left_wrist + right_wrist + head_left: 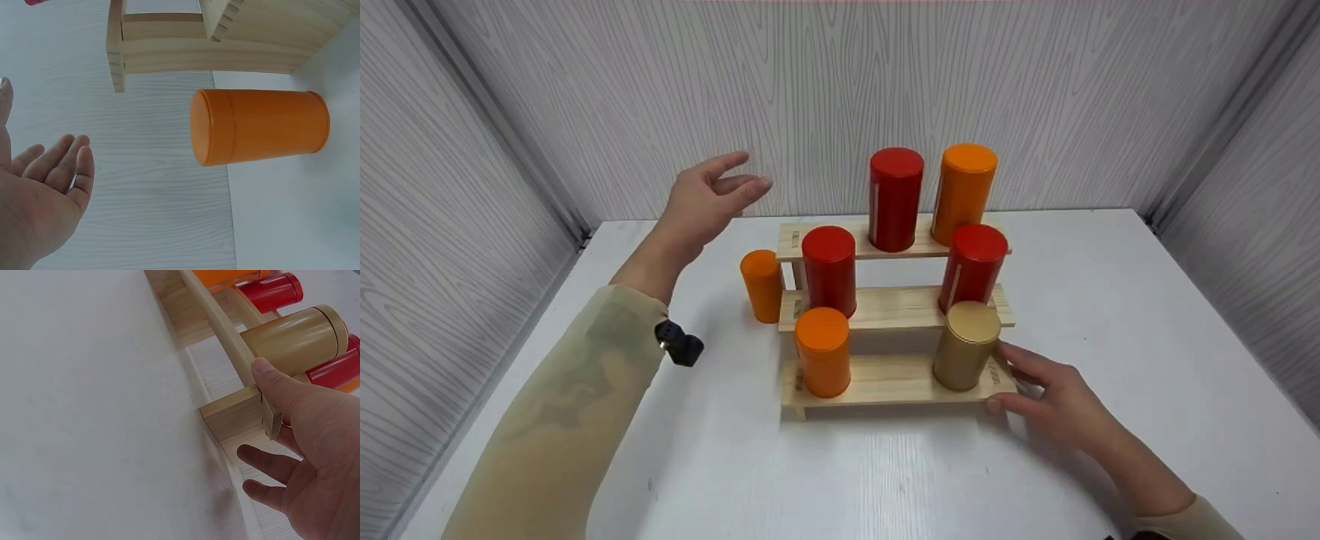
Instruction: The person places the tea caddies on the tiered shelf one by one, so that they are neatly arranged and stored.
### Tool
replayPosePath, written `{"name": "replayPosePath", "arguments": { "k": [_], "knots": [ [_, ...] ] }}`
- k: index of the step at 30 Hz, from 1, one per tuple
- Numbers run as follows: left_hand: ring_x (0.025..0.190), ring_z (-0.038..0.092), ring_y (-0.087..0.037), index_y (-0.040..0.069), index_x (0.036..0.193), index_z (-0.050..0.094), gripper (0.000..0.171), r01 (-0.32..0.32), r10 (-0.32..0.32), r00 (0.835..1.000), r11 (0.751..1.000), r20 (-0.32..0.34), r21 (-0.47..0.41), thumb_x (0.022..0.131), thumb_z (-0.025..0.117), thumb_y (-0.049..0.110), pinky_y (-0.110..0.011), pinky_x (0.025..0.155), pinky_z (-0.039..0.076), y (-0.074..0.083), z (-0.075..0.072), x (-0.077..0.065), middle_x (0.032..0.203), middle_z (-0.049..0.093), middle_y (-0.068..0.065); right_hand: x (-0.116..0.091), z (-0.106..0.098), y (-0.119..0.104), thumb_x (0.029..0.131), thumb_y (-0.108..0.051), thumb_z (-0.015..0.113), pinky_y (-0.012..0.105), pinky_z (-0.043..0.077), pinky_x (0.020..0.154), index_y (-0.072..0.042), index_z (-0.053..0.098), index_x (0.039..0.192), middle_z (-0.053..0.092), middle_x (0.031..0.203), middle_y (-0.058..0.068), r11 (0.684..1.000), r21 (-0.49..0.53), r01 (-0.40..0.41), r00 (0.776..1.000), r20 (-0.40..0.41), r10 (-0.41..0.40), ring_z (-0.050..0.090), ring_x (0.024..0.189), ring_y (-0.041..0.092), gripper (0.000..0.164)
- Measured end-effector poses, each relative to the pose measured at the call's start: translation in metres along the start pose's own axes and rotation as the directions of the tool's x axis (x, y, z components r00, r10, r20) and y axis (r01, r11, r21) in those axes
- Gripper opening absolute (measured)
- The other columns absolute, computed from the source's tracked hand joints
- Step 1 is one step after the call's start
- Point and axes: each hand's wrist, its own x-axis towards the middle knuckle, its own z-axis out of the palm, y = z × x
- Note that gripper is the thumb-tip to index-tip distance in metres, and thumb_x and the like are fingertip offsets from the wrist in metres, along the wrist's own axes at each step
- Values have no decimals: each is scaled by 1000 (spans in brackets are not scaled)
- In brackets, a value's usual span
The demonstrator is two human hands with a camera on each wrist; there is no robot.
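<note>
A three-tier wooden rack (pixel 894 381) holds lidded cylindrical canisters. My right hand (pixel 1054 397) grips the right end of its bottom shelf, thumb on the front edge in the right wrist view, beside the gold canister (pixel 966 351). An orange canister (pixel 823 356) stands at that shelf's left. The middle shelf bears a red canister (pixel 831 277) at each end. On top are a red canister (pixel 895 202) and an orange canister (pixel 964 191). My left hand (pixel 709 196) hovers empty, fingers loosely extended, above and left of another orange canister (pixel 264 126) standing on the table.
The rack stands on a white table (pixel 885 480). Pale wood-grain panels (pixel 810 90) rise behind it and at both sides. A small black device (pixel 679 343) is attached at the left sleeve.
</note>
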Motion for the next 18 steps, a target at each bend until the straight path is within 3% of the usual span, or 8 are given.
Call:
{"name": "replayPosePath", "arguments": {
  "k": [8,18],
  "knots": [
    [134,62,-23,20,165,41,82,59,-59,998,998,-3,-2,97,75,51,-44,115,48,-26,-6,-7,151,61,-7,0,-1,0,86,-38,90,51,51,108,-15,49,160,51,160,10,1000,-5,-6,1000,0,6,56,141,35,89],
    [138,58,-26,21,166,39,85,123,-123,992,992,10,-3,96,76,52,-48,117,45,-52,-3,-13,155,58,-8,-1,-1,3,86,-39,90,50,51,108,-15,50,160,51,160,7,1000,-13,19,1000,-8,-19,54,143,33,88]
  ]
}}
